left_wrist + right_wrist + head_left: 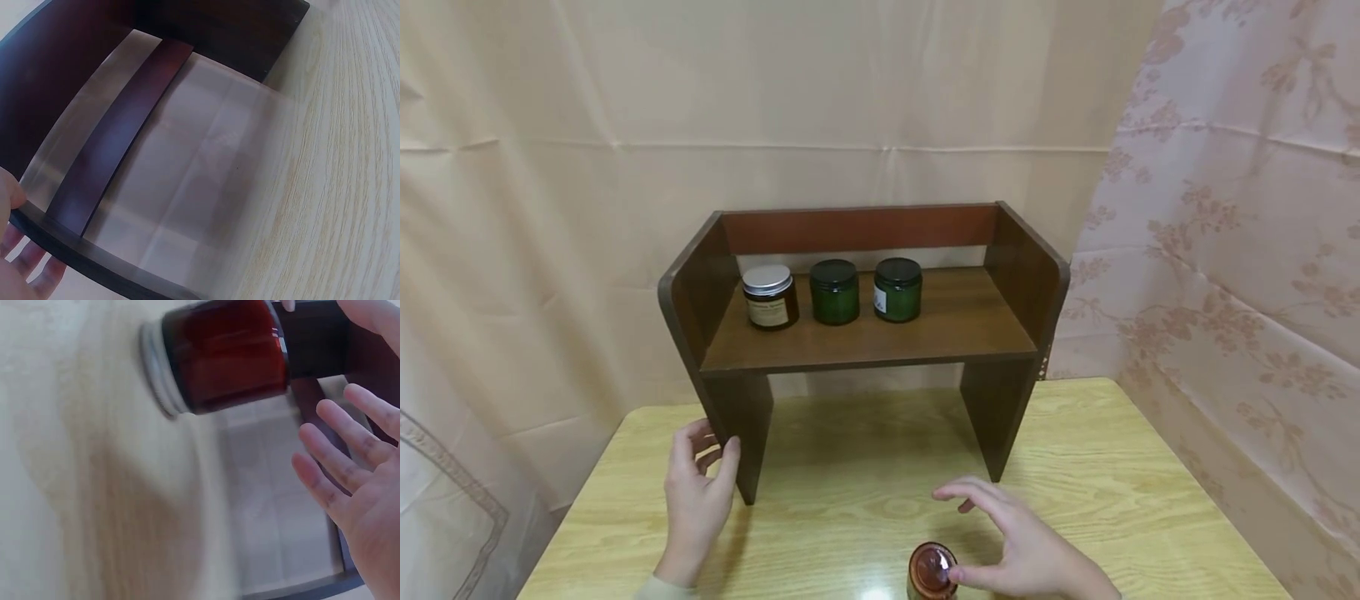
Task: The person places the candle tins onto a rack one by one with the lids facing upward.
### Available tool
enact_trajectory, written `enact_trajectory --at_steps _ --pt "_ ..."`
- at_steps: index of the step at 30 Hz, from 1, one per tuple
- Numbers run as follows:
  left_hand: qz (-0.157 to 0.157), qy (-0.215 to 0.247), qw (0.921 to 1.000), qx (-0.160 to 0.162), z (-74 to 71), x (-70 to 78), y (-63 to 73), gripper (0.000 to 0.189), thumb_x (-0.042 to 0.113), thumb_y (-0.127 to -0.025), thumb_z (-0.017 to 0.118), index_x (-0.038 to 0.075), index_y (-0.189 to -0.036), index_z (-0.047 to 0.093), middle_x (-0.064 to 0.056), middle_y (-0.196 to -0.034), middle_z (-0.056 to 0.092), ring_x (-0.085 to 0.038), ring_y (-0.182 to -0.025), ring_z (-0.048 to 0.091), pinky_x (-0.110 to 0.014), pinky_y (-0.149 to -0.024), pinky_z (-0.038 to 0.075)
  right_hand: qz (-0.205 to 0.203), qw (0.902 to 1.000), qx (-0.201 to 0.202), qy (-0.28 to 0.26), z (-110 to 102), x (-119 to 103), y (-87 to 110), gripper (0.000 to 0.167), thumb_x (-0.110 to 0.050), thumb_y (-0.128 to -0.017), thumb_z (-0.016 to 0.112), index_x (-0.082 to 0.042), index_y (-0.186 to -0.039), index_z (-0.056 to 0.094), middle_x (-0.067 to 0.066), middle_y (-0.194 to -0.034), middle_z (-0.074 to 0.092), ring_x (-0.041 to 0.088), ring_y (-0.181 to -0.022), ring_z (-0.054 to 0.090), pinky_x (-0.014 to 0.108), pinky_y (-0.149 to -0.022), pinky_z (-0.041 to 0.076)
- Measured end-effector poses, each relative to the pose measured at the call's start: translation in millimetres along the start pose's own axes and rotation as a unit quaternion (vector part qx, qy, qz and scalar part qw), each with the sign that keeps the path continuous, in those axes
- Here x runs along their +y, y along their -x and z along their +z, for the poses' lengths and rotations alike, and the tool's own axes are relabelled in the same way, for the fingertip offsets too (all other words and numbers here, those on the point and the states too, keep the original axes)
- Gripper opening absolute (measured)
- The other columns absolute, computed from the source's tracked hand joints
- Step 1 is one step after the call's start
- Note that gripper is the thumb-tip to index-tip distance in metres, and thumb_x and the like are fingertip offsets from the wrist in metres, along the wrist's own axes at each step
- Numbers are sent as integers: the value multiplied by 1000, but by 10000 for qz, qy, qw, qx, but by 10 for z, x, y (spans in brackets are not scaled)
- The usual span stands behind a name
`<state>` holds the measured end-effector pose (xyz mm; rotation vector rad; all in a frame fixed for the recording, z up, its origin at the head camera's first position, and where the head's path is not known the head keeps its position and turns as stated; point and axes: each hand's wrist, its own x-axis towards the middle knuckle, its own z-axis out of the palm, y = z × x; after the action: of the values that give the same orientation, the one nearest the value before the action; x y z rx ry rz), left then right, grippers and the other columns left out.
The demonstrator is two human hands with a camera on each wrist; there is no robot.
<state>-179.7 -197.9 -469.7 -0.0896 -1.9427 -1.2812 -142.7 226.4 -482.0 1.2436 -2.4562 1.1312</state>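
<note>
My left hand holds the front edge of the left side panel of a dark wooden desk shelf, thumb on the inner face, fingers on the outer. At the table's near side is an amber glass jar, upside down with its silver lid lowermost. My right hand is beside this jar, its fingers spread apart from the glass and its thumb tip at the base's edge; whether the thumb touches is unclear. On the shelf stand a silver-lidded amber jar and two green jars, one left, one right.
The shelf stands on a light wood-grain table. Behind hangs a beige curtain; a pink floral cloth hangs at the right. The shelf's right panel reaches down to the tabletop.
</note>
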Motion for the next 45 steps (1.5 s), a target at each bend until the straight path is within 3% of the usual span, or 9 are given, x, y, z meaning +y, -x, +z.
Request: enact_trajectory --at_steps 10,17,27,38,45 --pt "-16 32 10000 -49 6 18 -45 37 -12 -96 73 -11 -130 59 -6 -120 65 -4 -105 61 -5 -88 51 392 9946 -802 -539 174 56 14 87 -47 -87 94 -28 -160 49 -5 -153 58 21 -131 61 39 -108 55" --pt "-8 75 10000 -64 39 15 -87 35 -12 -97 72 -12 -129 59 -6 -118 65 -5 -105 61 -6 -87 52 351 9952 -911 -62 239 128 12 91 -49 -84 96 -28 -160 50 -13 -153 57 16 -139 58 45 -111 53" --pt "-81 64 9999 -108 25 9 -77 35 -12 -97 71 -12 -129 57 -9 -119 65 -5 -105 61 -6 -87 51 115 9944 -1004 -318 294 202 16 84 -41 -86 96 -20 -156 55 -8 -148 62 14 -133 61 40 -110 52" --pt "-83 111 9998 -110 4 2 -27 36 -12 -97 73 -10 -130 59 -6 -119 64 -4 -104 61 -5 -86 51 430 9890 -1286 -598 358 191 61 73 -38 -85 97 -24 -147 59 -14 -142 60 8 -127 59 33 -107 53" --pt "-166 71 9998 -130 -15 21 10 36 -11 -98 72 -9 -131 59 -5 -119 64 -4 -104 61 -5 -87 51 382 9875 -1347 -720 388 172 89 71 -35 -87 96 -23 -147 59 -11 -141 62 8 -127 60 31 -107 53"
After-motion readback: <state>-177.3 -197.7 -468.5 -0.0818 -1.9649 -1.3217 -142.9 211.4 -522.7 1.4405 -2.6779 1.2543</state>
